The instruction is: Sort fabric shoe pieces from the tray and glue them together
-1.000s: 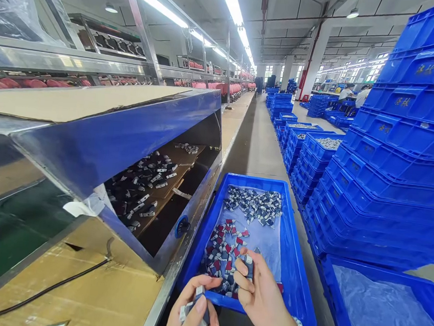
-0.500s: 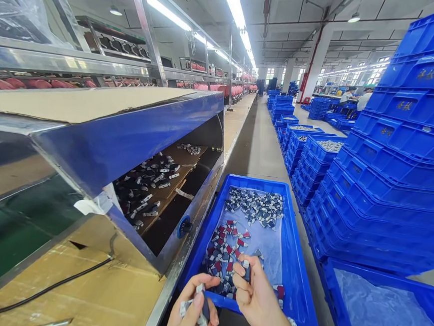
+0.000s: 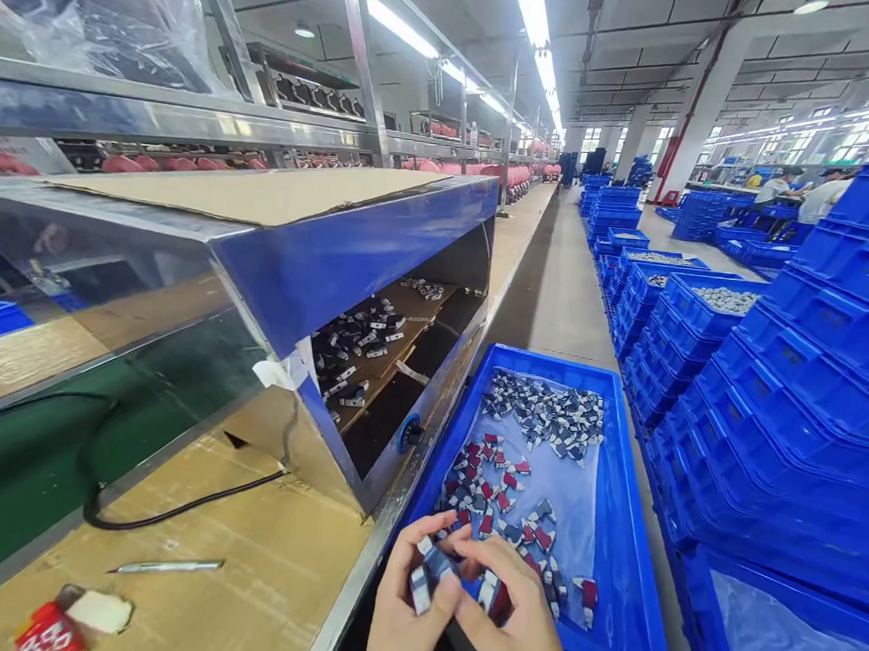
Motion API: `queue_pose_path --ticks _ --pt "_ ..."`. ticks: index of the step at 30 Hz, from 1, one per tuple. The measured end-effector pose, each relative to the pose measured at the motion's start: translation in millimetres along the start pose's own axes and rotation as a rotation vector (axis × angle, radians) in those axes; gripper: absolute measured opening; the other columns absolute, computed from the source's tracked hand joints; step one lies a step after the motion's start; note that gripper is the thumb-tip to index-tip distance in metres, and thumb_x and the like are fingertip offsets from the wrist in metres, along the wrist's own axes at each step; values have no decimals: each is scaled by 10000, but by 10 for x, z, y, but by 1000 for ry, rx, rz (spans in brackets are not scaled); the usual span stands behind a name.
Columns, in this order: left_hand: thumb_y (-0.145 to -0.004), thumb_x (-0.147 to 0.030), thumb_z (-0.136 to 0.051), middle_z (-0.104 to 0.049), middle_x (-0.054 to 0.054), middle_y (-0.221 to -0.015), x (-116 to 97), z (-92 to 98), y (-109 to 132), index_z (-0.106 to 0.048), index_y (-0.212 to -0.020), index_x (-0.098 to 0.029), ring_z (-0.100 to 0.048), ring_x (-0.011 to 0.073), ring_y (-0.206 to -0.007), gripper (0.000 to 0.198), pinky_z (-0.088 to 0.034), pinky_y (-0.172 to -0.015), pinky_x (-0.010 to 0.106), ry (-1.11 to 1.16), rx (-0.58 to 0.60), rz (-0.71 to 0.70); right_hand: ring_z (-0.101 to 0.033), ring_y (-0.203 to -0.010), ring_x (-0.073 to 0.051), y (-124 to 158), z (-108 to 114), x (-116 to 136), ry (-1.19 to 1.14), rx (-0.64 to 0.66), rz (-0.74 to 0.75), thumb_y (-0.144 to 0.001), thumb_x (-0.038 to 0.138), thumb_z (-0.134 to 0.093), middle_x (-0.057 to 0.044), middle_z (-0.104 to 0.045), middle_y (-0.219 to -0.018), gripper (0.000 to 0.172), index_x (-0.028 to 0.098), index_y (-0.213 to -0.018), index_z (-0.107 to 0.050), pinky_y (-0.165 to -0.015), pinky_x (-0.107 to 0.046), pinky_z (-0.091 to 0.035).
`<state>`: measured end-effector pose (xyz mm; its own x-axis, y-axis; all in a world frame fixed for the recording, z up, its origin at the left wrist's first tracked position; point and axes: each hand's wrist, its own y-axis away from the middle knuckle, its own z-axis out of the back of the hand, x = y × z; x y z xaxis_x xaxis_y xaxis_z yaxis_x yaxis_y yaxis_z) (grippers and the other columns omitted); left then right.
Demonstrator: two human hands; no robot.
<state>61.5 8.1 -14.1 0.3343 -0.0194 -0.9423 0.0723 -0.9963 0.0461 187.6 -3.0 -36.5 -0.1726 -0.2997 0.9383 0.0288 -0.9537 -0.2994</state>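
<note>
My left hand is shut on a small navy-and-white piece, held over the near rim of a blue plastic tray. My right hand sits close beside it, with its fingers pinching a small red-and-navy piece. The two hands are almost touching. Inside the tray, on a clear plastic liner, lies a heap of grey-and-white pieces at the far end. A looser spread of red-and-navy pieces lies nearer my hands, partly hidden by my fingers.
To the left stands a blue hooded machine with pieces on cardboard inside. A cardboard-covered bench holds a metal pen and a red packet. Stacked blue crates rise at right; workers stand far back.
The whole scene has slid right as my head turned left. My right hand has moved left, close to my left hand, and its pinched piece now looks different.
</note>
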Motion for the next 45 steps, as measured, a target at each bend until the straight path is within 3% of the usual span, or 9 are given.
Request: queue_pose_path --ticks 2,7,15,21,24,28,33,36,45 --pt "-565 -508 -908 -688 139 -1215 -69 -1 52 -711 -1110 -214 -643 373 -1131 650 -554 -928 390 -57 43 -83 -665 -940 -207 29 -15 -16 22 -2 80 -887 380 -666 -71 -694 -1026 265 266 -1126 -689 -814 -283 -539" --pt "-511 -497 -928 -669 147 -1287 -235 6 162 -726 -1169 -257 -668 383 -1079 729 -554 -921 398 -163 74 -131 -701 -885 -207 82 1 26 28 -35 268 -903 398 -651 -78 -716 -998 291 284 -1170 -676 -743 -269 -580" --pt "-580 -586 -863 -658 140 -1307 -258 57 179 -694 -1225 -276 -695 363 -1011 735 -554 -905 404 -141 156 -66 -718 -785 -198 105 1 98 105 -87 343 -909 386 -650 -68 -732 -914 224 278 -1104 -671 -680 -275 -601" --pt "-689 -585 -804 -653 122 -1323 -161 145 66 -647 -1287 -271 -568 343 -1254 693 -454 -1064 387 -142 289 60 -717 -888 -221 85 -13 75 302 -35 410 -919 266 -618 -101 -699 -1034 287 269 -1205 -616 -718 -307 -613" --pt "-795 -648 -670 -638 123 -1338 -68 135 12 -633 -1298 -255 -547 327 -1271 639 -441 -1072 402 33 225 248 -713 -908 -230 78 -42 -3 389 26 323 -941 260 -564 -104 -683 -1043 190 233 -1113 -641 -717 -311 -613" --pt "-852 -707 -539 -615 99 -1358 30 94 -12 -598 -1329 -275 -538 312 -1271 647 -471 -1031 412 306 134 496 -699 -931 -218 102 -59 -145 329 21 270 -949 273 -557 -95 -654 -1066 178 232 -1102 -637 -772 -308 -611" --pt "-901 -637 -538 -624 84 -1345 57 -8 -16 -545 -1373 -288 -579 268 -1225 587 -475 -1029 378 429 -14 488 -691 -841 -189 140 -63 -223 325 -44 384 -926 243 -608 -92 -640 -1009 198 239 -1117 -660 -715 -290 -604" --pt "-934 -597 -515 -614 102 -1367 80 -46 -31 -578 -1332 -232 -568 254 -1242 543 -449 -1061 358 427 -113 468 -699 -758 -178 159 -97 -235 384 -69 436 -917 237 -636 -78 -667 -913 161 222 -1072 -677 -642 -267 -590" --pt "-943 -643 -434 -679 171 -1249 80 -53 5 -650 -1234 -119 -575 342 -1217 637 -403 -1089 489 433 -59 510 -703 -750 -166 194 -107 -294 349 -143 361 -899 186 -662 -58 -707 -866 186 214 -1082 -667 -680 -261 -582"
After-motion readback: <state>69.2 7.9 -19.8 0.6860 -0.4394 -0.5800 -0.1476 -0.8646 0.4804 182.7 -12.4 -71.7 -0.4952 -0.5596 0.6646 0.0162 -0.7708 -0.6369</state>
